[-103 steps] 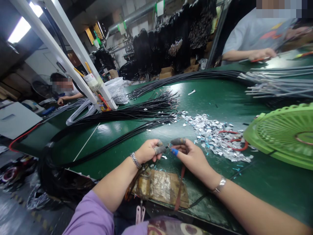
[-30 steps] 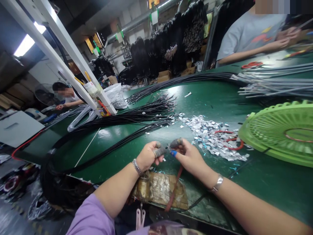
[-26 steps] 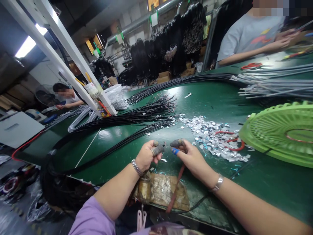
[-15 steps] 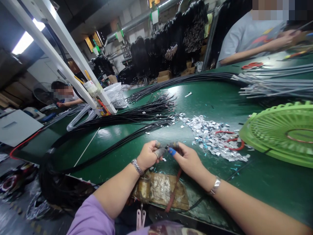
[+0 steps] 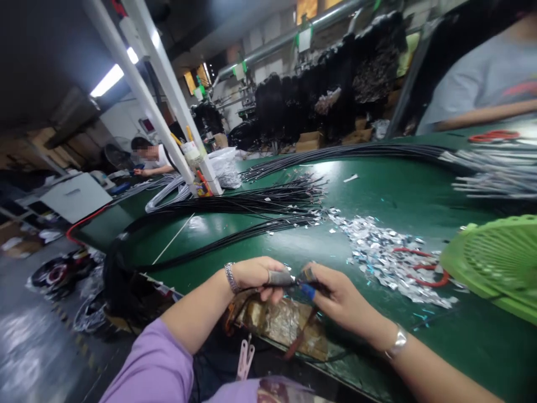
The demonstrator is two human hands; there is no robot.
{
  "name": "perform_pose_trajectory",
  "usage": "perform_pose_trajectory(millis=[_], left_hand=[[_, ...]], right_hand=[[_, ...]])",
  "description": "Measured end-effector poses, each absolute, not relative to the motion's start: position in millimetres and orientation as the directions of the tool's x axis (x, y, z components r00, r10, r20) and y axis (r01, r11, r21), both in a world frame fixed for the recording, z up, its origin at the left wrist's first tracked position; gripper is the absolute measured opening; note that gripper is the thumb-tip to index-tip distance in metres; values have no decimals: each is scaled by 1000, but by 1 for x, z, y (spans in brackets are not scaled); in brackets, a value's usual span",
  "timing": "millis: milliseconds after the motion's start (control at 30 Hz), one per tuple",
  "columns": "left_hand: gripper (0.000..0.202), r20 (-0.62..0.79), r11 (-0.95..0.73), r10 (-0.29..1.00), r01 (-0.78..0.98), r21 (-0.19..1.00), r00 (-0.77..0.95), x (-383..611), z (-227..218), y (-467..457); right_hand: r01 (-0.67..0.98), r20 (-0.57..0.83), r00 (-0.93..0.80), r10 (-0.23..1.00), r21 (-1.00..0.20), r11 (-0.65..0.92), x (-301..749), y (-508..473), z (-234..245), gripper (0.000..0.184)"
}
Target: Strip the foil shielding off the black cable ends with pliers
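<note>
My left hand (image 5: 262, 275), its fingertips wrapped in grey covers, pinches a thin black cable (image 5: 245, 292) that trails back past the wrist. Close by on the right, my right hand (image 5: 338, 291) is closed at the cable's end, blue wrap on its thumb. The tip between the fingers is too small and blurred to make out. Below both hands lies a tape-covered board (image 5: 289, 327) with a reddish strap (image 5: 300, 338) across it. Just past the hands, a heap of silvery foil scraps (image 5: 386, 254) is spread over the green table (image 5: 235, 252).
Black cable bundles (image 5: 235, 204) stretch across the left and middle. Red-handled scissors (image 5: 430, 274) lie among the scraps, beside a green plastic basket (image 5: 499, 263). Grey cables (image 5: 490, 182) lie at the far right, near a person in a grey shirt (image 5: 478, 84). Another person (image 5: 155, 157) sits far left.
The view has swung left, so the scene sits further right. My left hand has turned palm-down over the cable, which now shows along its wrist. Both hands remain close together.
</note>
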State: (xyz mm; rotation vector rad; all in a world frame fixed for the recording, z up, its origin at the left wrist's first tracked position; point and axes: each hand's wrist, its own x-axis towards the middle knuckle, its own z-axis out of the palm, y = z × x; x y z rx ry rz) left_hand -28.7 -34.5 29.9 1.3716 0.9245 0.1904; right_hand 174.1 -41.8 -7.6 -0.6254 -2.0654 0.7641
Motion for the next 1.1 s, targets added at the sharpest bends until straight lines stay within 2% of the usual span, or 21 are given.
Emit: perform_pose_trajectory(millis=[67,167,233,300,400,467,533,600,667,700,800,900,1100], left_hand=[[53,-493,266,567,420,868,660,-31,37,-46],[46,-502,318,585,389,865,637,-32,45,-70],[42,-474,329,615,341,880,630,-33,50,-89],[41,-441,295,631,328,898,638,-33,54,-109],[31,-379,103,664,424,900,644,-32,61,-141],[18,-243,-127,765,509,851,596,-31,61,-162],[13,-67,-284,856,575,767,512,-32,57,-182],[11,24,-327,895,620,714,445,-36,48,-201],[5,43,-318,914,649,691,402,-44,34,-218],[8,50,-301,927,657,692,372,-49,26,-226],[23,100,-208,973,599,773,209,-62,1,-241],[29,141,-148,989,528,836,53,-69,-21,-248],[29,182,-117,980,515,849,-78,-65,-44,-243]], right_hand=[[111,523,-592,612,-700,706,174,-51,-1,24],[17,477,-661,578,-761,648,173,-66,10,29],[-43,396,-726,562,-842,538,172,-77,16,31],[-60,263,-799,540,-930,363,170,-88,19,31],[35,-10,-887,462,-998,46,164,-107,19,29],[132,-167,-903,396,-984,-116,160,-119,17,26],[200,-256,-902,347,-961,-190,156,-130,14,24],[207,-267,-899,347,-958,-199,153,-137,9,26],[182,-255,-884,392,-960,-215,153,-141,-3,32],[170,-263,-866,425,-955,-244,153,-143,-11,37],[188,-342,-815,467,-919,-345,153,-145,-41,51],[158,-367,-749,552,-907,-389,146,-147,-59,53],[157,-416,-704,576,-882,-445,117,-153,-51,50]])
